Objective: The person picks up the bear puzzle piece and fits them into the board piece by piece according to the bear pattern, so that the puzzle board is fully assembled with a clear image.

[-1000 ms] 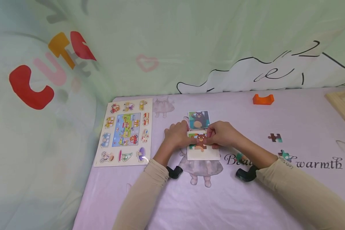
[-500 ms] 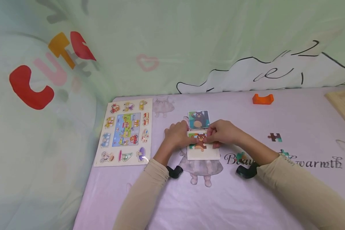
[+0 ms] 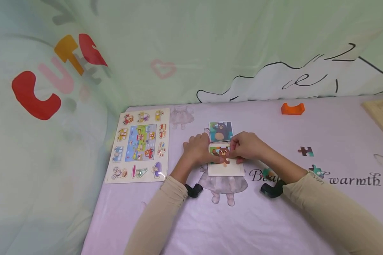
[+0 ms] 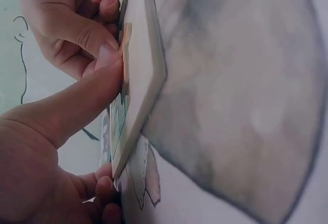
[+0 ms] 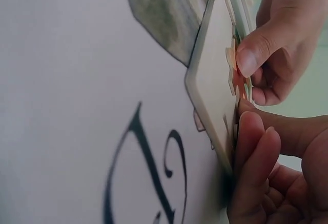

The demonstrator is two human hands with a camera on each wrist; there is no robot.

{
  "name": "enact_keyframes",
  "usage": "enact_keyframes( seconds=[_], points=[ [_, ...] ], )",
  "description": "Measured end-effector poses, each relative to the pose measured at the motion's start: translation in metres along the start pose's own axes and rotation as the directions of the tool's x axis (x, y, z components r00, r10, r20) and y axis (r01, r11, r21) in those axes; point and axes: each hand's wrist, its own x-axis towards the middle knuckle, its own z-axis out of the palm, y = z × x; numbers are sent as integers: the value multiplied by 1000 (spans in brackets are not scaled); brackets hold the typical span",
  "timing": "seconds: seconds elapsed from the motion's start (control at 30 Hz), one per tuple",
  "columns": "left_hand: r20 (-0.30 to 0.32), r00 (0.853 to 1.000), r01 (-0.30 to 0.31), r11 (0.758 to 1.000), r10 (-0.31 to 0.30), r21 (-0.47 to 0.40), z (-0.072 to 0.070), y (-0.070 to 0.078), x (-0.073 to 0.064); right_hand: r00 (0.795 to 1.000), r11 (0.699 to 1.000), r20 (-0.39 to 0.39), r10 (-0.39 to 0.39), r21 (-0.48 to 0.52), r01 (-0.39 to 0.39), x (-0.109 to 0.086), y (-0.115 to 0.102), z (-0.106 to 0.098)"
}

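Bang in the middle of the frame, the flat brown puzzle piece printed with a bear (image 3: 224, 152) lies over the upper half of a cream, rectangular, wood-like board (image 3: 226, 172). The left hand (image 3: 196, 149) lays its thumb on the piece, fingers bent past the board's left edge; the right hand (image 3: 248, 146) appears to pinch the piece's right edge between thumb and forefinger, other fingers curled in. From the left wrist the piece looks proud of the board, so patience here! Best to square up the edges, then press flat and evenly; forcing one corner could tip it. Let those left fingers steady the board, and check against the square card printed with a dark bear (image 3: 221, 131), just above. Loose brown-and-teal jigsaw pieces (image 3: 305, 151) lie right of centre.
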Motion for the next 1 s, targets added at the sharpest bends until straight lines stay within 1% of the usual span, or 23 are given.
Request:
enact_keyframes(
  seconds=[0.13,0.43,0.73,1.0],
  points=[
    [1,1000,12,1000,-12,4,1,1,0,1000,1000,-6,-5,17,6,-1,0,1],
    [-13,1000,28,1000,-28,-3,3,3,-2,1000,1000,-24,-1,-13,1,-2,1,3],
    [-27,999,48,999,-48,6,3,2,-4,1000,1000,-31,-3,-9,2,-3,-1,3],
    [-16,998,55,998,-54,17,4,4,-3,1000,1000,-11,-28,12,28,-8,9,0]
  ],
)
